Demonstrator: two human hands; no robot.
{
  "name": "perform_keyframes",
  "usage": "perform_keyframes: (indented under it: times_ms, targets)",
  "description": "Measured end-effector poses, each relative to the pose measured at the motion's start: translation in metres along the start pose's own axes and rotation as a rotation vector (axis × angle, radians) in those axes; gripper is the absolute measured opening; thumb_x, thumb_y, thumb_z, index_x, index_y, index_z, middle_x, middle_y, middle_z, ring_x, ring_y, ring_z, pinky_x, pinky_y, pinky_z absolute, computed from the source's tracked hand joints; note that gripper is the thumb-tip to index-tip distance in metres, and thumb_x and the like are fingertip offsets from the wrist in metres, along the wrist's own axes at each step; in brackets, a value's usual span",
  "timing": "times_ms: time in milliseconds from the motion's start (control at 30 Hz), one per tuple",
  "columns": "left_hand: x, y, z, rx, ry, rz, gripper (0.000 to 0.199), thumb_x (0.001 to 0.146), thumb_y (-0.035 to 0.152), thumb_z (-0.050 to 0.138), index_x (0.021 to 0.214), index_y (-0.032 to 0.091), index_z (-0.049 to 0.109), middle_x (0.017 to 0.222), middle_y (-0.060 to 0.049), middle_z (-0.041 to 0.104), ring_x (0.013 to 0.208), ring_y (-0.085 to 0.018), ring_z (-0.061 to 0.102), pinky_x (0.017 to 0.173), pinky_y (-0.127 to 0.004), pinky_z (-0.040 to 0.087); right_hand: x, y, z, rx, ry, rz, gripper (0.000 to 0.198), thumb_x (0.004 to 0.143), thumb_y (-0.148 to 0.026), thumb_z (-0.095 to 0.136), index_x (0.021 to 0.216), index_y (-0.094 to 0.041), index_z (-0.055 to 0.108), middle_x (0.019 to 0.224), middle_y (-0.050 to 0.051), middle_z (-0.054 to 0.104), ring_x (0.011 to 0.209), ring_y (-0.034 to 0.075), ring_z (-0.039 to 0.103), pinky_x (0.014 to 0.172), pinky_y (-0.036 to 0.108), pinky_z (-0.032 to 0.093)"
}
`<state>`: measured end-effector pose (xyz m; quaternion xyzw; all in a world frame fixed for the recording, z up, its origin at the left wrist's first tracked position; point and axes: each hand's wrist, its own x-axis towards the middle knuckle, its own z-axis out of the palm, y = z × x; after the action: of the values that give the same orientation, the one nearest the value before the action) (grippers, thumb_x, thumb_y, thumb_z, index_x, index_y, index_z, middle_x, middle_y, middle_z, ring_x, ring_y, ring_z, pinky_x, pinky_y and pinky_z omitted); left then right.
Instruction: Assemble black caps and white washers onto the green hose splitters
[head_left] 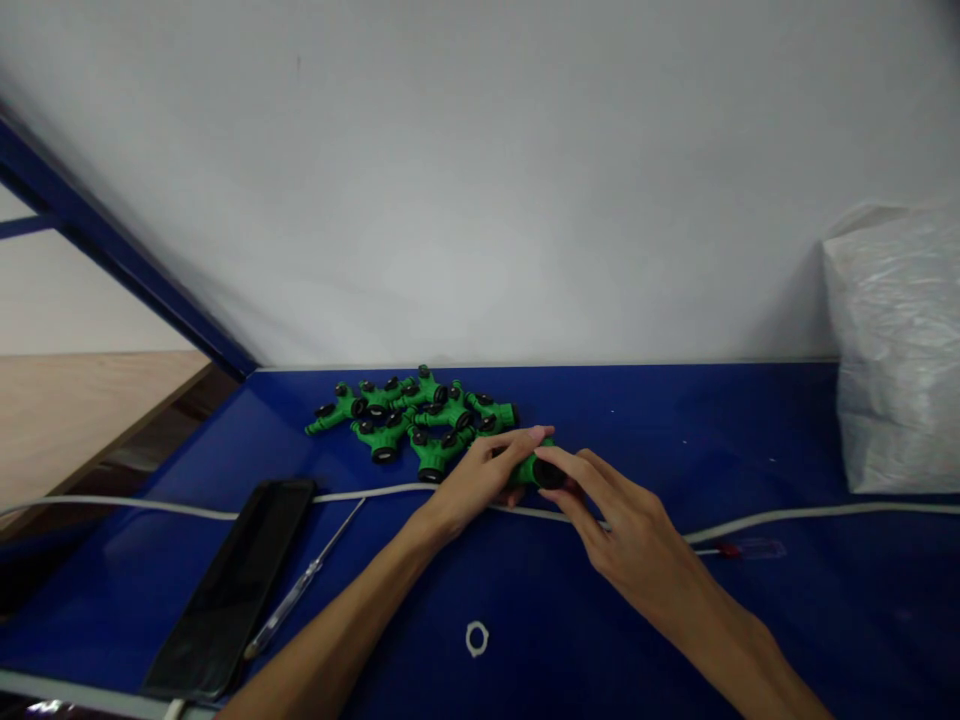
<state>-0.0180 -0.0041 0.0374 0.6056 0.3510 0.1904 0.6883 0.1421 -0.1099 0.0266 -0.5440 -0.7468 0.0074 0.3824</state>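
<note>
My left hand point(491, 465) is closed around the green body of a Y-shaped hose splitter point(525, 470), held just above the blue table. At its near end is a black collar point(549, 473), which the fingertips of my right hand point(607, 500) pinch. My left fingers hide most of the splitter's far side. Just left of my hands lies a group of several similar green hose splitters point(442, 410) with black knobs and collars. On the table in front of me rests a small white ring point(477, 638), touched by neither hand.
A black phone point(232, 590) and a clear-handled screwdriver point(300, 590) lie at left. A white cable point(795, 511) crosses the table point(585, 640) beneath my hands. Another tool with a red and clear handle point(750, 548) lies right. A white plastic-wrapped bag point(896, 350) stands against the wall.
</note>
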Motion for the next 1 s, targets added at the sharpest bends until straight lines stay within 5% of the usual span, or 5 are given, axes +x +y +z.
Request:
perform_keyframes:
  times_ms: [200,400,633,800,1000]
  targets:
    - [0.001,-0.001,-0.002,0.025,-0.007,0.073,0.064,0.089,0.063,0.066,0.133,0.017,0.07,0.072,0.0,0.059,0.063,-0.01,0.05,0.06,-0.023,0.035,0.0,0.003,0.0,-0.041,0.163,0.067,0.025,0.103,-0.034,0.058,0.125,-0.022,0.058,0.097,0.004,0.075,0.079,0.018,0.074,0.074,0.03,0.06]
    - [0.007,-0.014,-0.004,-0.13,-0.059,0.168,0.056,0.078,0.046,0.085,0.125,0.02,0.071,0.11,-0.006,0.069,0.084,-0.013,0.058,0.081,-0.027,0.046,0.005,-0.006,-0.008,-0.033,0.248,0.12,0.023,0.102,-0.037,0.06,0.119,-0.021,0.059,0.089,0.002,0.072,0.073,0.014,0.072,0.073,0.024,0.059]
    - [0.007,-0.013,-0.002,-0.063,0.089,0.204,0.051,0.08,0.064,0.075,0.083,0.014,0.065,0.079,0.0,0.058,0.076,-0.013,0.049,0.074,-0.026,0.039,0.003,-0.008,-0.005,0.093,0.222,0.199,0.024,0.097,-0.037,0.068,0.113,-0.022,0.056,0.077,-0.003,0.066,0.065,0.013,0.069,0.066,0.022,0.058]
    - [0.001,-0.004,0.006,-0.109,0.108,0.18,0.05,0.085,0.066,0.068,0.087,0.016,0.064,0.083,-0.001,0.058,0.082,-0.015,0.053,0.078,-0.026,0.043,0.002,-0.011,0.001,0.085,0.172,0.041,0.029,0.101,-0.023,0.061,0.129,-0.022,0.054,0.093,0.001,0.071,0.075,0.012,0.072,0.076,0.021,0.059]
    - [-0.004,-0.004,0.014,-0.234,0.089,-0.007,0.047,0.083,0.064,0.068,0.096,0.02,0.059,0.073,0.004,0.052,0.061,-0.011,0.049,0.056,-0.023,0.04,0.0,-0.012,0.005,0.034,0.161,-0.05,0.028,0.104,-0.019,0.055,0.132,-0.02,0.053,0.098,0.003,0.075,0.083,0.014,0.076,0.076,0.02,0.059]
